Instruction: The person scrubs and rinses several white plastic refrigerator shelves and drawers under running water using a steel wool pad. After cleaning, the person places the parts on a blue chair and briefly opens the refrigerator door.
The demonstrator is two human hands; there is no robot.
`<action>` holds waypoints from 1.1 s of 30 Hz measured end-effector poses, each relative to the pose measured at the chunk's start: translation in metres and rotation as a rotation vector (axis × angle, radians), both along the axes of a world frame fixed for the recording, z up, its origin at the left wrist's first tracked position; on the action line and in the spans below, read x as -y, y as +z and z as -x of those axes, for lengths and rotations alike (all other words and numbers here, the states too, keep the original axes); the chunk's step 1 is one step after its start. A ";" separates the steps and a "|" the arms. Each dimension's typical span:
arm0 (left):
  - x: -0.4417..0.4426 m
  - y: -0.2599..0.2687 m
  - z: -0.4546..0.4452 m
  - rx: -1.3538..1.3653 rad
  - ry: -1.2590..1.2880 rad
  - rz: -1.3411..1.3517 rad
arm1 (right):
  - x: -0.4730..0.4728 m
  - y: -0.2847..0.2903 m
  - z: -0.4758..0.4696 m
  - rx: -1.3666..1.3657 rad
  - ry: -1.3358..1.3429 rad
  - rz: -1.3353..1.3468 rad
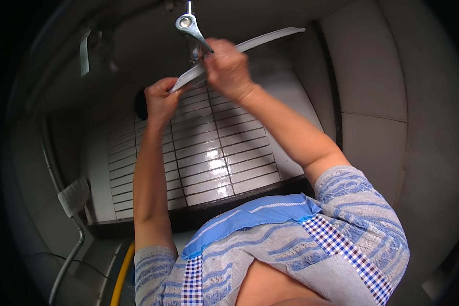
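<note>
A long white dish or tray [269,40], seen almost edge-on, is tilted up to the right above a tiled basin [199,153]. My left hand [162,99] grips its lower left end, thumb on the upper side. Across its middle lies my right hand [227,70], blurred, with curled fingers; whether it grips the dish or holds something against it I cannot tell. Just above the right hand is the lever of a chrome tap [193,28], whose spout is mostly hidden. The white tiles look wet and shiny.
A dark front edge [233,202] borders the basin. On the left are another tap lever [85,53], a pipe with a pale wrapping [74,197] and a yellow hose [122,273]. A dark round thing [140,105] sits behind my left hand. A black strip [332,84] runs along the right wall.
</note>
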State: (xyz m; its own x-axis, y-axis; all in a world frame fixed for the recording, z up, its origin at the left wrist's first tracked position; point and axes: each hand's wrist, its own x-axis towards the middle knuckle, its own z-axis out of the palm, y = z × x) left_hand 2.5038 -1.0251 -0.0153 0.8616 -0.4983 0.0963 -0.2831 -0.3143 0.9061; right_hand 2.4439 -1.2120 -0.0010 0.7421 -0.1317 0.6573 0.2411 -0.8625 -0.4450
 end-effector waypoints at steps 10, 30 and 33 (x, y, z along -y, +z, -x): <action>0.004 0.003 0.005 -0.014 0.040 -0.032 | 0.018 0.017 -0.002 0.032 -0.262 -0.009; 0.003 0.003 0.009 0.039 0.016 -0.161 | 0.023 -0.007 0.009 0.039 -0.205 -0.076; 0.001 -0.002 0.008 -0.004 0.004 -0.011 | -0.071 -0.007 0.006 0.074 -0.033 -0.277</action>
State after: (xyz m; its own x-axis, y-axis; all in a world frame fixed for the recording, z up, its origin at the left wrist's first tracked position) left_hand 2.4956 -1.0264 -0.0172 0.8640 -0.4958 0.0876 -0.2785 -0.3256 0.9036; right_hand 2.4383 -1.1406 -0.0076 0.6855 -0.3375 0.6451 0.2555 -0.7182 -0.6472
